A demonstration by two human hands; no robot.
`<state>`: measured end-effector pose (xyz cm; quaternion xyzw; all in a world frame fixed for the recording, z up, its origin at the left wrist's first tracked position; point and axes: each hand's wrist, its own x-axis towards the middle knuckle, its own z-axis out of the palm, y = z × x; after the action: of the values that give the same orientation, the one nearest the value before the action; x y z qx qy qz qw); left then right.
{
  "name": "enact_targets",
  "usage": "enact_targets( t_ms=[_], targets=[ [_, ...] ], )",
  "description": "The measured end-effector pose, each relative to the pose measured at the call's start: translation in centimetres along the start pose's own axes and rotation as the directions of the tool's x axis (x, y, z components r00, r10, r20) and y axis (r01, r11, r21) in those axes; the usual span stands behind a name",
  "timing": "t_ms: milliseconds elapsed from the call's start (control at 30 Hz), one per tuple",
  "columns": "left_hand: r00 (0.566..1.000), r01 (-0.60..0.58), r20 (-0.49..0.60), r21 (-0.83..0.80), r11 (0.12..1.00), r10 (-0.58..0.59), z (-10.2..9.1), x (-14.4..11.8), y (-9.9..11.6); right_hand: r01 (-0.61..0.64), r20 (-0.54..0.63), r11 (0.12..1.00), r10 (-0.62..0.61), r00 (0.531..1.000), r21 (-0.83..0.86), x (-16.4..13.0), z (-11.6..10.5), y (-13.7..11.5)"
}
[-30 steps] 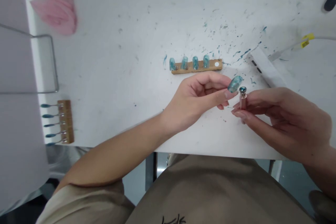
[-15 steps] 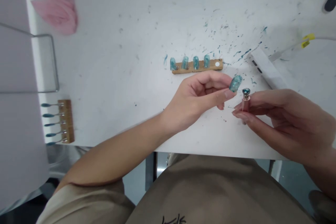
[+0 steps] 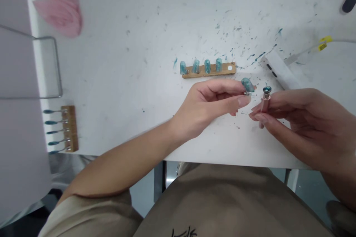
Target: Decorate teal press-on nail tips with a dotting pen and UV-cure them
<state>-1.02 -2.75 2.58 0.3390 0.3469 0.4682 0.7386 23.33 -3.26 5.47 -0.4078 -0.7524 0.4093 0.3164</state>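
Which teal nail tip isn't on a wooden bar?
The nail tip held in the left hand. Four others sit along the middle bar; five more stick out from the far-left bar.

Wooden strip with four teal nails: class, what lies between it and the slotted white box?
Teal smears on the white table lie between strip and box, in the head view.

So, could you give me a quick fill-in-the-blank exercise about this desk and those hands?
The brown wooden bar beyond the left hand carries ____ marbled teal oval nail tips.
The slim pink tube with a shiny teal top is in the ____ hand.
The white cable bears a ____ tag.
Missing words: four; right; yellow.
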Motion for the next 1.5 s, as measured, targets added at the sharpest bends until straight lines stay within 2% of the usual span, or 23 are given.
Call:
enact_targets(
  t_ms=[200, 833, 1033, 1500],
  targets=[
    [0.999, 0.029, -0.046, 0.028, 0.999, -0.028, 0.1, -0.17, 0.0, 0.027, 0.016, 1.0, -0.027, 1.0, -0.012, 0.02, 0.17, 0.19],
    [1.0, -0.011, 0.0, -0.007, 1.0, 0.011, 0.29, 0.11, -0.01, 0.089, 0.08, 0.994, -0.085, 0.993, -0.057, 0.19, 0.29, -0.01],
    [1.0, 0.005, -0.022, 0.0, 1.0, -0.005, 0.17, 0.03, -0.02, 0.038, 0.045, 0.998, -0.037, 0.998, -0.041, 0.02, 0.1, 0.01],
    [0.999, 0.006, -0.042, -0.016, 1.0, -0.007, 0.09, 0.07, -0.2, 0.069, 0.054, 0.996, -0.067, 0.996, -0.048, 0.1, 0.14, 0.22]
  ],
)
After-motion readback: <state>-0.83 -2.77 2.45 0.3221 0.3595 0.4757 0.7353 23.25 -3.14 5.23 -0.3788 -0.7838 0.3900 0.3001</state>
